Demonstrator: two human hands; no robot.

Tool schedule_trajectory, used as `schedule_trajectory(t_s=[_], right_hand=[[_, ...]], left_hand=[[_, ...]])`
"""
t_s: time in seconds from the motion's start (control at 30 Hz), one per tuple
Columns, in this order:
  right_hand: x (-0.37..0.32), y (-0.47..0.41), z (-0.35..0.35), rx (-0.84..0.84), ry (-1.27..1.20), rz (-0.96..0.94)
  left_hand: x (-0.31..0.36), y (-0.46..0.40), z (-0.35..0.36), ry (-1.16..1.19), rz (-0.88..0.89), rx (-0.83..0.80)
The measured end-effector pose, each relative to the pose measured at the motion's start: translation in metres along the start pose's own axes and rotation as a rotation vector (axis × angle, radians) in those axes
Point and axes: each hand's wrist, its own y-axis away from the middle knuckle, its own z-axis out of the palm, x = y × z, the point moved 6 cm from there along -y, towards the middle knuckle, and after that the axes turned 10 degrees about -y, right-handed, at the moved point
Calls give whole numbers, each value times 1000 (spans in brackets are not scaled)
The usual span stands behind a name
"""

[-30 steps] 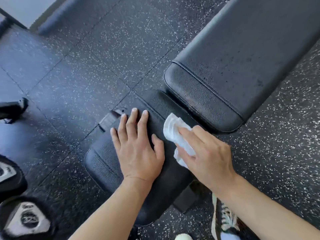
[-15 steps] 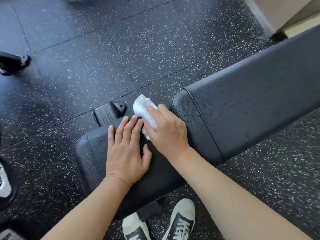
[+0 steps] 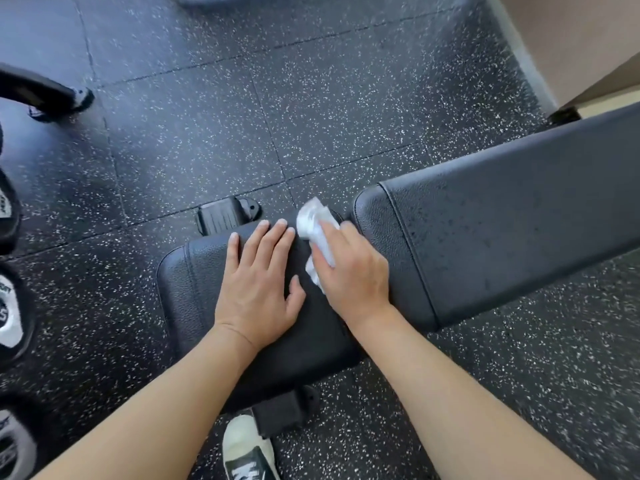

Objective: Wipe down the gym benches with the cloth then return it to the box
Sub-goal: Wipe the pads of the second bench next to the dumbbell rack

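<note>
A black padded gym bench lies across the view: a short seat pad (image 3: 194, 282) at the centre and a long back pad (image 3: 502, 230) running to the right. My left hand (image 3: 259, 282) rests flat on the seat pad with its fingers straight. My right hand (image 3: 349, 271) presses a crumpled white cloth (image 3: 313, 223) onto the far right part of the seat pad, beside the gap between the two pads. Part of the cloth is hidden under my fingers.
Black speckled rubber floor tiles (image 3: 311, 98) surround the bench. Dumbbell ends (image 3: 10, 317) line the left edge, with a black rack foot (image 3: 52, 95) above them. A bench foot (image 3: 225, 216) shows beyond the seat pad. My shoe (image 3: 249, 448) stands beneath. A beige wall (image 3: 571, 39) fills the top right.
My right hand has slid the cloth from the near side of the seat pad to its far edge. The camera has swung, so the bench now lies more level. My left hand stays flat.
</note>
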Motion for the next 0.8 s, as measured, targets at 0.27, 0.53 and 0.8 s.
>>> schedule_trajectory(t_s=[0.27, 0.53, 0.8], right_hand=[[1, -63, 5, -297, -80, -114], [104, 67, -93, -251, 92, -349], [87, -83, -30, 24, 51, -153]], left_hand=[[9, -3, -11, -18, -113, -94], [82, -24, 2, 61, -704, -8], [80, -24, 18, -39, -693, 96]])
